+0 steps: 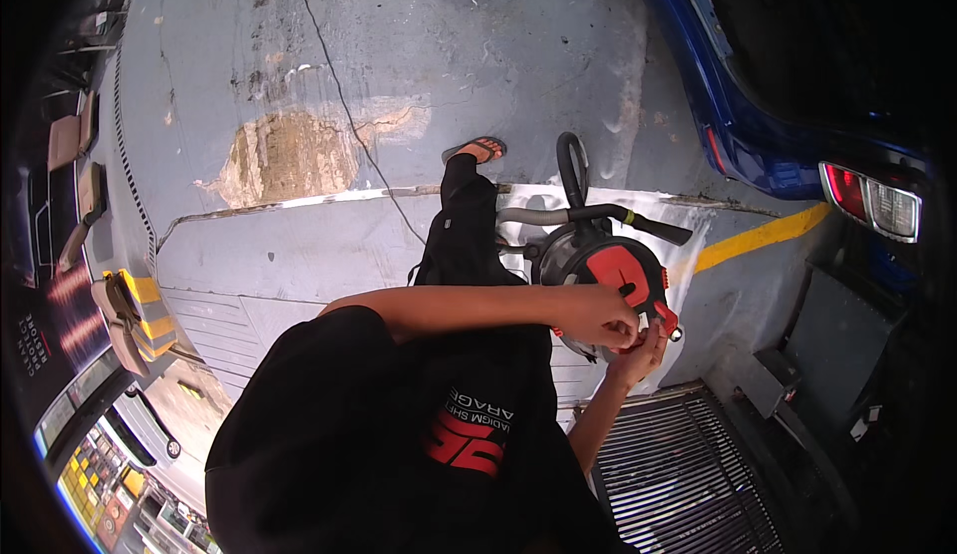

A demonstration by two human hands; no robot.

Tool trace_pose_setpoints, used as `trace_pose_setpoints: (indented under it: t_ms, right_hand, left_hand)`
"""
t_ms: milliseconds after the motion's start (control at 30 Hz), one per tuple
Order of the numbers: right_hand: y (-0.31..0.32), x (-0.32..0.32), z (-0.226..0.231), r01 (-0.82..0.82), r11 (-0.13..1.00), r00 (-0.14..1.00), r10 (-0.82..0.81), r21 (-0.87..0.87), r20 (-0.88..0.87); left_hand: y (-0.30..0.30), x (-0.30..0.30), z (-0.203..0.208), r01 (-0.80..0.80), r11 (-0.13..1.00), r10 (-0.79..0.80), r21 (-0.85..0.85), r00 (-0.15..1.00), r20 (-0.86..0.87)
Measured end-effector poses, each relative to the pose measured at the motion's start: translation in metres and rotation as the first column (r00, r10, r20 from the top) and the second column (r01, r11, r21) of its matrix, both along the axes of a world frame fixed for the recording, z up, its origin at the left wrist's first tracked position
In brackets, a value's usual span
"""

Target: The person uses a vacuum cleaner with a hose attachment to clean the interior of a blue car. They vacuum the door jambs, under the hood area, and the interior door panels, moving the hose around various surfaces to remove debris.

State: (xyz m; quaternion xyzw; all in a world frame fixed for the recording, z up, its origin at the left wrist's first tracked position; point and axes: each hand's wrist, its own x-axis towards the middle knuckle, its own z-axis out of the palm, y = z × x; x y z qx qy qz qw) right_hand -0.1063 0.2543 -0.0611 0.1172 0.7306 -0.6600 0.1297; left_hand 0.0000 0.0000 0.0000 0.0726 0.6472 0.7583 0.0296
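A canister vacuum cleaner [612,263] with a red and black top stands on the floor to the right of my legs. My left hand [604,318] reaches across to its near side, fingers curled into a pinch. Just beside it, my right hand [640,357] has its thumb and fingertips pressed together at the red part [665,317] on the lid's edge. A small pale bit shows between the fingertips, too small to name. The grey hose [533,217] and a black flat nozzle [662,230] lie across the far side of the vacuum.
A blue car body [703,85] with a tail light [871,200] stands at the right. Below my right arm lies a slatted metal grating [683,474]. A dark cable [339,85] runs over the grey floor, beside a worn patch [284,160]. A yellow line [763,238] crosses the floor.
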Motion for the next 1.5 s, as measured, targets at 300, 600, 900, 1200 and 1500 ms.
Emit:
trace_pose_setpoints:
  t_ms: [300, 600, 900, 1200, 1500]
  right_hand:
    - [-0.061, -0.005, -0.044, -0.005, 0.999, 0.995, 0.008, -0.033, 0.095]
    - [-0.077, -0.001, -0.052, -0.028, 0.999, 0.988, 0.022, 0.036, 0.151]
    - [-0.091, -0.004, -0.099, -0.432, 0.898, 0.872, 0.391, 0.088, 0.293]
    - [-0.088, 0.004, -0.164, -0.394, 0.919, 0.822, 0.359, -0.014, 0.442]
    - [-0.005, -0.002, -0.188, -0.448, 0.888, 0.806, 0.352, 0.103, 0.475]
  left_hand:
    - [-0.109, 0.157, -0.200, -0.427, 0.719, 0.684, -0.548, 0.573, 0.452]
    - [-0.081, 0.077, -0.421, -0.561, 0.763, 0.558, -0.322, 0.319, 0.766]
    - [0.007, 0.055, -0.215, -0.714, 0.566, 0.817, -0.412, 0.552, 0.166]
    - [0.035, 0.107, -0.229, -0.468, 0.834, 0.521, -0.291, 0.842, 0.138]
    - [-0.148, 0.376, -0.568, -0.581, 0.264, 0.748, -0.770, -0.381, 0.544]
